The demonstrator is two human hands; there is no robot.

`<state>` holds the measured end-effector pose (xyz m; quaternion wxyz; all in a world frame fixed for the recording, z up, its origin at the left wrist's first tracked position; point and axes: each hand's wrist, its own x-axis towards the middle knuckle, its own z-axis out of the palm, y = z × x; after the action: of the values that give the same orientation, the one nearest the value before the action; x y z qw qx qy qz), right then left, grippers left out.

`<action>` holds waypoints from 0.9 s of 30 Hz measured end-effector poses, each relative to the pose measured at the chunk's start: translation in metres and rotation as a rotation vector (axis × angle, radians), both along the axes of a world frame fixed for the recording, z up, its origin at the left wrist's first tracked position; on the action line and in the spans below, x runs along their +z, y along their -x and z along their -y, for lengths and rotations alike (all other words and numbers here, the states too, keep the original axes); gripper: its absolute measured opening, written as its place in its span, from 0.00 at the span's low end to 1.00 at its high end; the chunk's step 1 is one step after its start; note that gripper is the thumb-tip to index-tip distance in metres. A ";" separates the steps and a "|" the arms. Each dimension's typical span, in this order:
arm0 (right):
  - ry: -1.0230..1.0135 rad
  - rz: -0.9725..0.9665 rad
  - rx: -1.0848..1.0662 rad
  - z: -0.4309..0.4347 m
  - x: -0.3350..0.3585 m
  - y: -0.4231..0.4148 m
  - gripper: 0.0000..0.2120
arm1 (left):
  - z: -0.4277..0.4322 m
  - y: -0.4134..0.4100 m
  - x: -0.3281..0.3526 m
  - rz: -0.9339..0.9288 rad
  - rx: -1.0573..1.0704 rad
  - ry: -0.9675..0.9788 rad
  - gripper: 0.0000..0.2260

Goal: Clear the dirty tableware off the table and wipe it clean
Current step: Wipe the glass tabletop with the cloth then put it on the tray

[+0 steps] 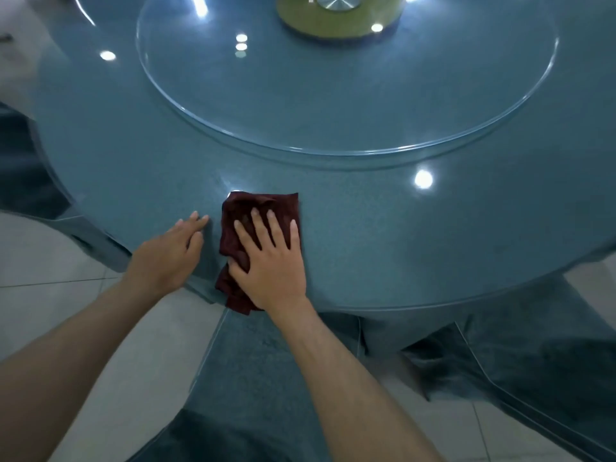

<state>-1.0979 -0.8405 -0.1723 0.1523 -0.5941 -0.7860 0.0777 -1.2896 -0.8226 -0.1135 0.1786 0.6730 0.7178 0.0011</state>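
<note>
Head view: at the far left of the frame, pale tiled floor shows beyond the rim of a round, glossy blue-grey table that fills most of the picture. The left hand lies flat on the table near its lower-left edge, fingers straight and close together, holding nothing. Just to its right, with a narrow strip of tabletop between them, a crumpled dark red cloth lies on the near part of the table, its lower end reaching the rim. The right hand presses down on this cloth, palm flat and fingers spread, not curled round it. Above the hands, in the upper middle of the frame, a large clear glass turntable rests on the table, with a round yellow-green base and a metal hub at the top edge. Bright round reflections glint across the surface. At the lower right, dark blue-grey fabric hangs in folds below the table's rim, over more pale tile.
</note>
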 end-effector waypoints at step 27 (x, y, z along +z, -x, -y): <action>0.089 0.109 -0.455 -0.172 0.011 0.187 0.38 | -0.149 0.266 -0.018 0.152 -0.416 -0.397 0.20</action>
<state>-1.2852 -0.6680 -0.1614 0.0968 -0.7655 -0.6347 0.0438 -1.5559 -0.6737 -0.1310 0.0930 0.8253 0.5348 0.1554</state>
